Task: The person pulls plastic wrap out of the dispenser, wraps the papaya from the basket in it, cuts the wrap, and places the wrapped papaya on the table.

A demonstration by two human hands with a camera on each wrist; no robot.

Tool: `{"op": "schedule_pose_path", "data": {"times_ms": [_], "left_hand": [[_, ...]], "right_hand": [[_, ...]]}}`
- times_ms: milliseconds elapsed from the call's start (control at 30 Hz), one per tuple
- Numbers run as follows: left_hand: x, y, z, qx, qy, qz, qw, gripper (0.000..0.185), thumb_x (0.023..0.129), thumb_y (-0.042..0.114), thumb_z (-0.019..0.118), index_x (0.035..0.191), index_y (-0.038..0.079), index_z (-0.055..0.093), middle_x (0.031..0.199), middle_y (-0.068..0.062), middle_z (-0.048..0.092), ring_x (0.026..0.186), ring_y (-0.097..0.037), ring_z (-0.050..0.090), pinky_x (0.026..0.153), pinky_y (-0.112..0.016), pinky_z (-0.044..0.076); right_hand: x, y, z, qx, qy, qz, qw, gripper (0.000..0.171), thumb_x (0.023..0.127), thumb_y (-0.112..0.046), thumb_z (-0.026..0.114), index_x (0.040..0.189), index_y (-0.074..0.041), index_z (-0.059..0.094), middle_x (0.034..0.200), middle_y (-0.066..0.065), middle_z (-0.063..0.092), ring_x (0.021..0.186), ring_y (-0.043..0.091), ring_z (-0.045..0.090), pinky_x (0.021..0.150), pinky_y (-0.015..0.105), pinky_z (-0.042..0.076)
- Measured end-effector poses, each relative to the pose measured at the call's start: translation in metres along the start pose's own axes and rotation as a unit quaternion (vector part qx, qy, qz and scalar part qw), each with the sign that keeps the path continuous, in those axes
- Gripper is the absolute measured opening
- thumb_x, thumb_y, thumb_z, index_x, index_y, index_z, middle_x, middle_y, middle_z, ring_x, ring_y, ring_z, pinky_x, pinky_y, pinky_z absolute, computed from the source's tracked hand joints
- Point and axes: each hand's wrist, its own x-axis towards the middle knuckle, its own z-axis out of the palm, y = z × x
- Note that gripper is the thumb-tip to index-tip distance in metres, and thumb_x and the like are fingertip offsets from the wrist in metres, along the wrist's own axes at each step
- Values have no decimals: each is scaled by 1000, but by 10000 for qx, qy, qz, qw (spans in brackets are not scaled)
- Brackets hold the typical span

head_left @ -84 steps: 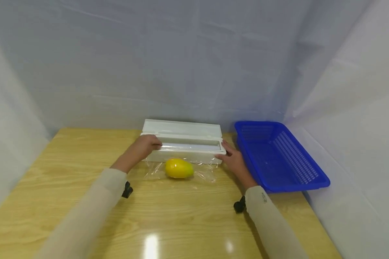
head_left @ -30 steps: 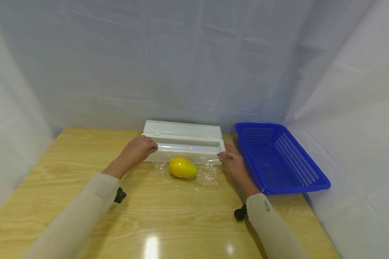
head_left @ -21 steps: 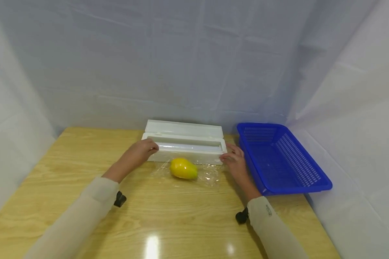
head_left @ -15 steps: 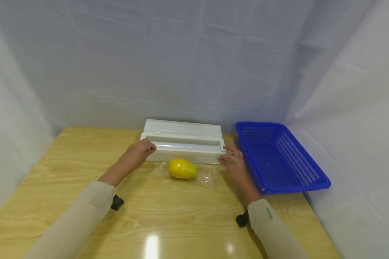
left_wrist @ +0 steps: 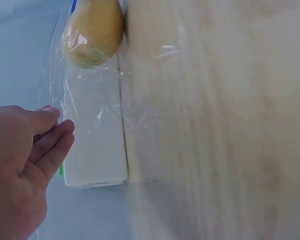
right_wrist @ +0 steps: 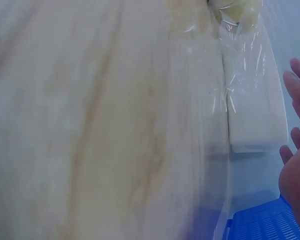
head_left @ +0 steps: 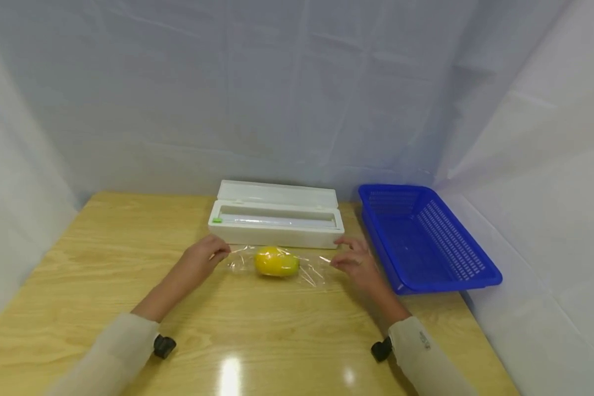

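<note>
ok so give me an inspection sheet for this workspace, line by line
surface: wooden table, glossy
job's things: yellow-green fruit with clear film over it, whether wrapped all round unclear; white box behind it, lid open, roll inside
clutter: blue basket at the right
grips: left grip pinches the film's left end, right grip its right end
cables: nothing seen
surroundings: pale sheeting behind and at both sides
</note>
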Motion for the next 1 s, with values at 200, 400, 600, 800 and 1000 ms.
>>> {"op": "schedule_pose_path", "data": {"times_ms": [200,400,600,800,1000], "left_hand": [[-8,2,10,298,-104,338,9989,6,88,-5,71,90,1,71,106,-13,65,93,-27,68,79,-36,60],[-9,2,13,571,-241,416,9972,8,85,-5,75,89,3,75,133,-24,61,115,-41,60,95,-50,55],[-13,-5,12,315,-723,-154,9968,6,92,9,72,95,13,76,139,-17,61,129,-40,50,105,-60,46],[-9,-7,7,51,-972,-966,9905,6,95,34,69,94,30,72,130,-5,67,128,-34,53,102,-64,45],[-3,-5,7,-408,-1021,-1573,9814,24,95,49,65,97,26,67,123,-6,69,111,-30,63,88,-51,53]], "right_hand": [[1,9,0,-473,-520,-902,9934,18,70,9,80,79,-6,78,111,25,63,109,42,47,98,38,34],[2,1,-1,-590,-1523,159,9864,38,88,0,71,126,-4,68,120,18,66,117,40,55,101,58,43],[4,-3,3,-589,-2202,866,9698,55,93,-9,70,144,-4,52,145,22,53,137,46,44,115,65,32],[4,0,7,-176,-2428,1714,9546,51,101,-28,63,147,-11,52,150,15,52,141,37,44,117,57,35],[5,0,13,81,-2224,2062,9529,42,102,-32,60,136,-6,62,138,13,62,134,34,52,114,53,41]]}}
